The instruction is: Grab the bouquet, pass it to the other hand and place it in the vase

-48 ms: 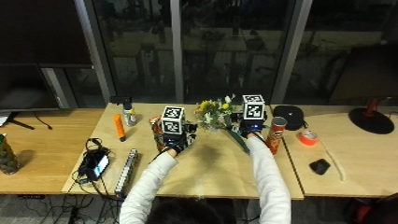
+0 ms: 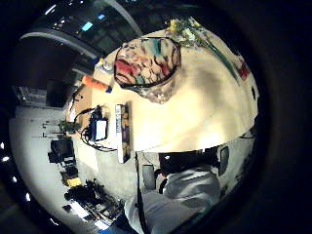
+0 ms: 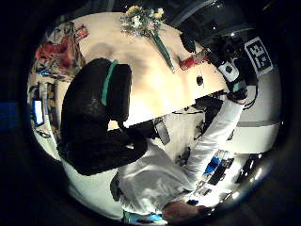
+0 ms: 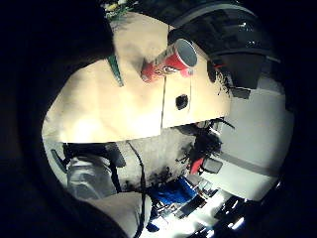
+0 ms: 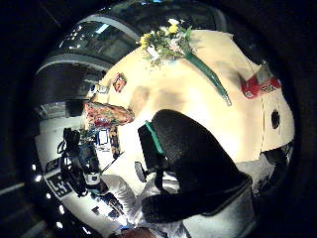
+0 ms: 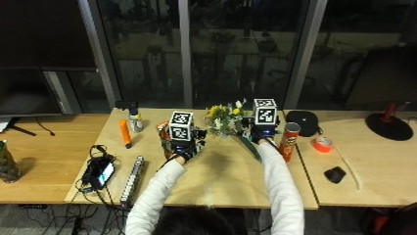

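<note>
Lying on table (image 6: 215,171): bouquet (image 6: 224,120) | between both hands, untouched | grips: cannot tell

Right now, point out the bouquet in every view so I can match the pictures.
Outside view: bouquet lies on the table between the two hands.
Left little finger side palm view, beyond the vase.
Left thumb side palm view, at the table's far edge.
Right little finger side palm view: only a stem end.
Right thumb side palm view.
Shared landmark: red can.
</note>
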A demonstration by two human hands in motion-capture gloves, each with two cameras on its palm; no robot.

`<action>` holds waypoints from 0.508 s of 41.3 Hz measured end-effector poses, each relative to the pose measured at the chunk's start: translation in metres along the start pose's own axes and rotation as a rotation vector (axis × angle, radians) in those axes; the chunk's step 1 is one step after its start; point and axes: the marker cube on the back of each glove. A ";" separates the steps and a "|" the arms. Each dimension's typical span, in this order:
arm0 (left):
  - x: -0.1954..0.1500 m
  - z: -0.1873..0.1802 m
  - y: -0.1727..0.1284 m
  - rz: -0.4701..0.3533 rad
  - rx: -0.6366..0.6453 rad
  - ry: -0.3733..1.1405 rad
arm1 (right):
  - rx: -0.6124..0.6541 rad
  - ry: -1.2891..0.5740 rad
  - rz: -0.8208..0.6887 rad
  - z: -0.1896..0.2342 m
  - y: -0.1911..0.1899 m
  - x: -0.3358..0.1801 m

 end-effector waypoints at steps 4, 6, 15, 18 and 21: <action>0.000 0.003 -0.001 -0.002 -0.006 0.005 | -0.002 -0.004 0.006 -0.004 -0.003 -0.002; 0.000 0.005 -0.002 -0.001 -0.010 0.007 | 0.002 -0.003 0.011 -0.006 -0.006 -0.003; -0.004 0.007 0.002 0.002 -0.014 0.009 | 0.035 0.011 0.045 -0.010 -0.016 -0.001; -0.006 0.008 0.004 0.009 -0.010 0.005 | 0.025 0.016 0.060 -0.012 -0.015 -0.001; -0.007 0.010 0.005 0.016 -0.007 -0.007 | -0.012 0.025 0.067 -0.010 -0.015 -0.001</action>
